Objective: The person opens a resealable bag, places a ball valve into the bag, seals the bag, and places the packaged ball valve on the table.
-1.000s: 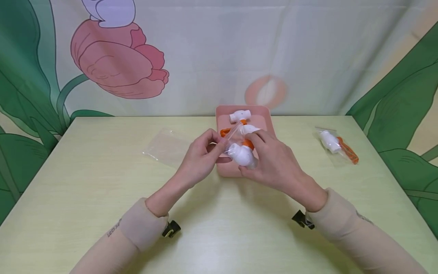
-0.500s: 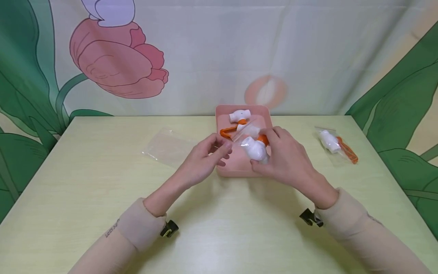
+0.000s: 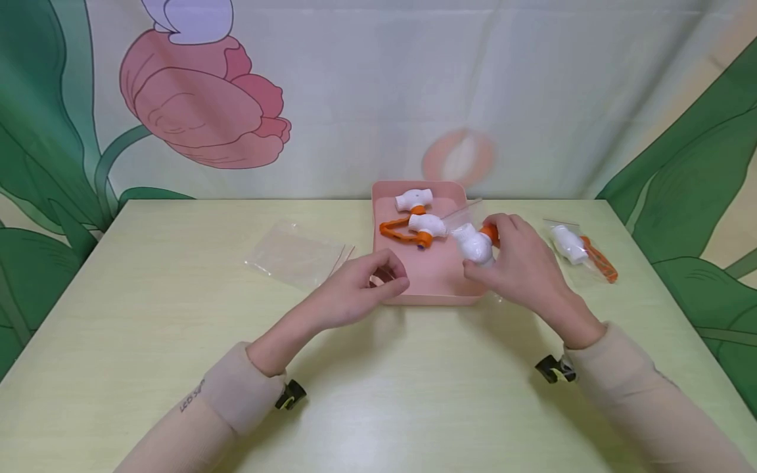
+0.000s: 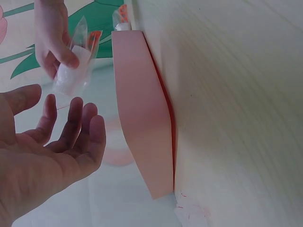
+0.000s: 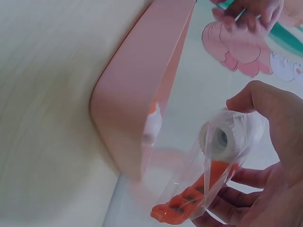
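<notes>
My right hand (image 3: 526,266) grips a white ball valve (image 3: 473,246) with an orange handle (image 5: 189,198), wrapped in a clear plastic bag (image 5: 182,172). It is held above the right side of the pink tray (image 3: 422,270). My left hand (image 3: 349,292) hovers by the tray's front left, holding nothing, its fingers loosely bent; the left wrist view shows them apart. Inside the tray lie two unbagged valves, one white valve (image 3: 414,200) at the back and another valve (image 3: 427,226) in front of it, with orange handles.
An opened-out clear bag (image 3: 290,253) lies on the table left of the tray. Another bagged valve (image 3: 569,244) with an orange handle lies at the right. A patterned curtain (image 3: 331,98) hangs behind the table's back edge.
My right hand has carried the bagged valve rightward, from over the tray's middle to its right side. The left hand has let go of the bag and drawn back slightly.
</notes>
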Tool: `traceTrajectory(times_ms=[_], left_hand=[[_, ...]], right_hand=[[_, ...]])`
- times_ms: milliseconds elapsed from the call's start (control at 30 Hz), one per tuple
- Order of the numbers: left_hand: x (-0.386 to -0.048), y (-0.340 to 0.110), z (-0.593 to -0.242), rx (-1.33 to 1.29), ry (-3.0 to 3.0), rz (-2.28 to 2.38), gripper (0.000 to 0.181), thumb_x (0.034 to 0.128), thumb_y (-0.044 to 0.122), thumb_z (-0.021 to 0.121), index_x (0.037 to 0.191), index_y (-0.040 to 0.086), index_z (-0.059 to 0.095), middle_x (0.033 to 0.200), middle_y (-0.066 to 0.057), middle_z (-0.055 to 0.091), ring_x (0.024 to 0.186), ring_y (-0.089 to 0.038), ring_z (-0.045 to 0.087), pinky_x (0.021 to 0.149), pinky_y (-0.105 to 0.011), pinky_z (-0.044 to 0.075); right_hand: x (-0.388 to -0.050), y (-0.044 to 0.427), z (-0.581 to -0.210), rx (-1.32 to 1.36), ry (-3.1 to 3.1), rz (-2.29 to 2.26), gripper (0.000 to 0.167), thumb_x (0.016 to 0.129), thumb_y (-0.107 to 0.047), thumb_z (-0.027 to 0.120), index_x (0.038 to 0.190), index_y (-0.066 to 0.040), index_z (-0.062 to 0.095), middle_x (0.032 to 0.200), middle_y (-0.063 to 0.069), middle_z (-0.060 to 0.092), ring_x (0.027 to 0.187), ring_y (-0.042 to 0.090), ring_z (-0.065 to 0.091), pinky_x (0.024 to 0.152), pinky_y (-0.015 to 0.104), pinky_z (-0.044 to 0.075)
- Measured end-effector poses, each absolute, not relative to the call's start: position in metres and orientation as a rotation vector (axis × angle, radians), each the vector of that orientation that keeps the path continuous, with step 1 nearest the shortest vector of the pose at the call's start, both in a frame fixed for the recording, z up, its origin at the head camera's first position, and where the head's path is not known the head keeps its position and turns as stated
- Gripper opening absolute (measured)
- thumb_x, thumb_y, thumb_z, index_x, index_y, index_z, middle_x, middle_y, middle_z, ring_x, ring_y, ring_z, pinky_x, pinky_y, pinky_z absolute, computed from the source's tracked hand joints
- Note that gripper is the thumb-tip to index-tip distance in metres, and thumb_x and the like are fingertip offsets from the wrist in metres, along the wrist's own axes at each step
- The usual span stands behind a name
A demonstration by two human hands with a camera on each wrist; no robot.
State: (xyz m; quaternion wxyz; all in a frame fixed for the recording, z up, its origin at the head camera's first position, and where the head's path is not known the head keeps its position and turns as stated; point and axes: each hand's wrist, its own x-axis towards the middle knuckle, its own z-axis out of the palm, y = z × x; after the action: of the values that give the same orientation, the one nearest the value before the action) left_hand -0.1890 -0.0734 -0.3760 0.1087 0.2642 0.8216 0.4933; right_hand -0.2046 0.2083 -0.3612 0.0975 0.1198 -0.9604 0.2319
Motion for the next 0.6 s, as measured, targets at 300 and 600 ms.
traceTrajectory(times_ms=[300, 600], left_hand=[[-0.186, -0.075, -0.375, 0.864, 2.405, 1.303, 0.006, 0.1031, 0.018, 0.064, 0.103, 0.012, 0.065, 0.099, 0.002, 0.066, 0.1, -0.018, 0.063, 0.085, -0.036, 0.053], [-0.185, -0.077, -0.374, 0.941, 2.432, 1.187, 0.007, 0.1032, 0.018, 0.063, 0.104, 0.011, 0.065, 0.098, 0.003, 0.066, 0.099, -0.016, 0.062, 0.087, -0.034, 0.052]], right_hand=[[-0.219, 0.233, -0.367, 0.233, -2.901, 0.667, 0.06, 0.082, -0.035, 0.074, 0.123, 0.004, 0.055, 0.103, 0.016, 0.057, 0.089, 0.03, 0.054, 0.071, 0.042, 0.046], [-0.232, 0.254, -0.379, 0.116, -2.965, 0.644, 0.057, 0.08, -0.033, 0.071, 0.117, 0.006, 0.053, 0.103, 0.019, 0.058, 0.086, 0.033, 0.055, 0.065, 0.043, 0.049]])
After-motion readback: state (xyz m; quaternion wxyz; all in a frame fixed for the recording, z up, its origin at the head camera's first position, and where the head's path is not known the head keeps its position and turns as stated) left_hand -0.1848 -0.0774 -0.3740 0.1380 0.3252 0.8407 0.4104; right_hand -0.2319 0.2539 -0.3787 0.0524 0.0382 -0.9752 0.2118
